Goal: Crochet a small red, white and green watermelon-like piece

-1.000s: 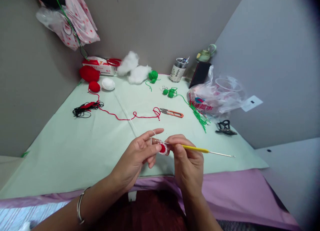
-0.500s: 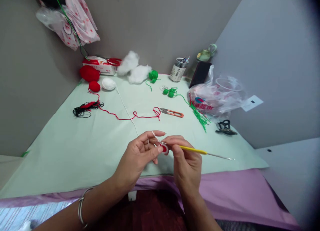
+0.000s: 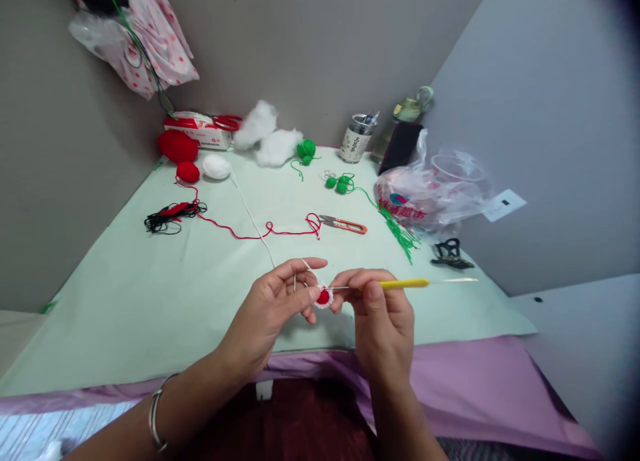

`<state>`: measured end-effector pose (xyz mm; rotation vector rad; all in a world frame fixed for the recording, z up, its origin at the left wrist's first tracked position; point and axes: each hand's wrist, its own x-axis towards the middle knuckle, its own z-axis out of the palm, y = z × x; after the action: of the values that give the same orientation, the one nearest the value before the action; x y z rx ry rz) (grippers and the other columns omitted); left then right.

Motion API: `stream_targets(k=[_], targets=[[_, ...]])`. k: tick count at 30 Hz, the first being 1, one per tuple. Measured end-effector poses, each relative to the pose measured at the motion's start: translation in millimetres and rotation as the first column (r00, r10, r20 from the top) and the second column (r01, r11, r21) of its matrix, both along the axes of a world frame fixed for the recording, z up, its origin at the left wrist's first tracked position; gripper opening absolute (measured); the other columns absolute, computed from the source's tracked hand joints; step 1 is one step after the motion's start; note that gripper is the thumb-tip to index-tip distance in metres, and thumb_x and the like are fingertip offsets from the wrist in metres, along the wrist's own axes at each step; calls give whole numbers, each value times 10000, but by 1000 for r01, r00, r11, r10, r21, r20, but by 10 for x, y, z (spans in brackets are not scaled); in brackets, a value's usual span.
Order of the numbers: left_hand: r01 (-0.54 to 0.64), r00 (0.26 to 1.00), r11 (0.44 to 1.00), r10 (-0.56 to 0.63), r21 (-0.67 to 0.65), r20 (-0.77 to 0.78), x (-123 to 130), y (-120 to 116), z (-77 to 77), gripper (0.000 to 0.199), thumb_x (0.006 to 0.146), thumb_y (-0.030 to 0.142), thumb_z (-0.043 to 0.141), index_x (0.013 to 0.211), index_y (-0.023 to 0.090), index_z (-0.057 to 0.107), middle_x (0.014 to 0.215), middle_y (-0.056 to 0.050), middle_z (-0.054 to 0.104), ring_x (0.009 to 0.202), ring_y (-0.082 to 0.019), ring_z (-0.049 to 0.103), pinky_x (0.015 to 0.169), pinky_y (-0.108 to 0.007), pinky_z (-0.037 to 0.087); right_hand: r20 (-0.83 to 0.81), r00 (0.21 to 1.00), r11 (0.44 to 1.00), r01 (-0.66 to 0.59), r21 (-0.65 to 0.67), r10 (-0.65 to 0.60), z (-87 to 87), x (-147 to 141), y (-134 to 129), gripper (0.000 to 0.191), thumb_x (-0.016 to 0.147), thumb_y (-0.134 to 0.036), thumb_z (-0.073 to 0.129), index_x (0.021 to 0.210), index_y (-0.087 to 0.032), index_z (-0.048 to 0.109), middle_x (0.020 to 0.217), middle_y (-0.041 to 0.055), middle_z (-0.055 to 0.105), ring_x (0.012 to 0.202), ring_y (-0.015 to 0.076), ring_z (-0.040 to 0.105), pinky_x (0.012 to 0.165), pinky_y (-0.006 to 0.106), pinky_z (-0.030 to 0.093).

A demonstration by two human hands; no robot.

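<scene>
Palm-inward, the left hand (image 3: 273,301) pinches the crochet piece (image 3: 324,297).

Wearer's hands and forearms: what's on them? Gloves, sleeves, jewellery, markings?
Left hand and right hand: bare, no gloves. No sleeves show on the left forearm or right forearm. One silver-coloured metal bangle, rounded and slim, on the left forearm; none visible on the right. No cables or obvious markings. Nail details too small to tell.
</scene>
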<state>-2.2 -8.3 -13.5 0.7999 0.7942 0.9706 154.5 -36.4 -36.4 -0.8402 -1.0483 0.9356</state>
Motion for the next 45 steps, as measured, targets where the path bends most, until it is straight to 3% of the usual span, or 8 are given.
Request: stream_targets(k=[6,14,26,32,36,39,42,45], targets=[[-44,988,991,62,128,-139,-12,-13,-5,262,868,255,846,1128,254,816,843,30,652,653,-85,604,662,-225,509,399,897,966,96,241,-189,16,6,-79,243,1085,-181,511,1031,-259,735,913,25,747,851,179,708,786,340,551],[-99,957,965,159,242,-243,-18,-15,-7,234,850,260,856,1082,256,828,845,11,715,779,-137,646,793,-259,536,361,915,964,92,248,-180,11,-4,-36,250,1087,-194,503,999,-268,726,833,15,732,850,194,710,763,348,562],[-104,964,983,136,149,-230,2,-13,2,339,823,290,867,1153,239,812,809,13,676,683,-130,577,666,-251,499,632,687,900,76,430,-360,-111,16,-118,227,1046,-201,596,1194,-310,730,1114,82,785,927,206,768,751,335,636],[-191,860,856,381,480,-338,41,-70,33,207,820,149,814,995,253,854,764,11,666,645,-138,540,753,-301,506,646,671,895,63,441,-365,-76,-8,-91,307,1039,-125,559,1243,-302,706,1049,77,773,930,197,760,750,322,643],[-96,964,979,137,182,-227,38,-45,35,439,809,244,870,1241,234,791,773,19,671,636,-119,541,649,-255,479,668,581,869,156,470,-465,-204,-20,-123,476,985,-70,646,1339,-383,706,1115,39,770,899,180,748,764,305,643],[60,998,994,-57,-90,37,19,-10,26,527,806,324,896,1298,191,762,711,50,595,527,-55,393,527,-196,398,645,569,839,168,517,-511,-270,-5,-125,549,914,-60,746,1336,-410,731,1115,22,773,923,195,742,789,316,631],[135,984,973,-109,-190,144,-11,24,22,497,806,298,899,1267,162,777,699,61,562,474,-11,240,450,-161,300,597,667,868,159,471,-446,-208,17,-94,407,962,-94,694,1247,-371,779,1066,33,776,933,205,731,781,336,606],[25,999,996,-22,-87,36,-42,43,28,414,809,279,895,1204,190,808,813,24,621,481,-8,292,412,-158,253,413,860,940,191,284,-300,-75,27,-62,256,1039,-150,591,1101,-296,792,874,27,746,813,191,702,733,342,577]])
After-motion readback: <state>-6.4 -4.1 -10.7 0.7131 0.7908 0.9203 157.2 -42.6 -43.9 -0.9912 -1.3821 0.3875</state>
